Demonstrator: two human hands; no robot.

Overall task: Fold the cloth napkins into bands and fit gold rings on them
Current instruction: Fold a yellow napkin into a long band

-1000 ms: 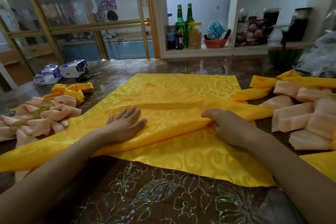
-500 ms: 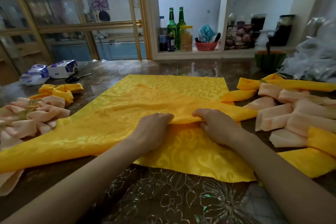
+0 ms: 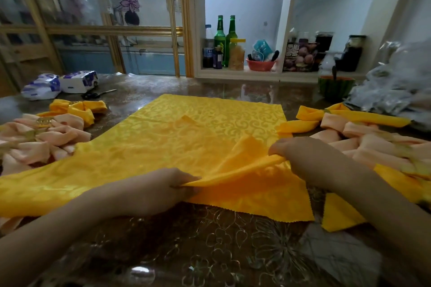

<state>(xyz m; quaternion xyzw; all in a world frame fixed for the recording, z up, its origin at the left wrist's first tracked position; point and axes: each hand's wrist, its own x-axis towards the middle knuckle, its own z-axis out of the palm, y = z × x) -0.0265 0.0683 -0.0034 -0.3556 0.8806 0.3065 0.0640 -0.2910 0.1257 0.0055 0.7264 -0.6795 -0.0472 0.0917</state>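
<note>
Left hand: pinching napkin fold
Right hand: pinching same fold
Risk: uneven pull could skew the band; cloth may slip

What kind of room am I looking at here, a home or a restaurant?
Most likely a home kitchen or dining room: a shelf holds green bottles and a food jar, a cut watermelon sits on the table, and glass doors stand behind.
</note>
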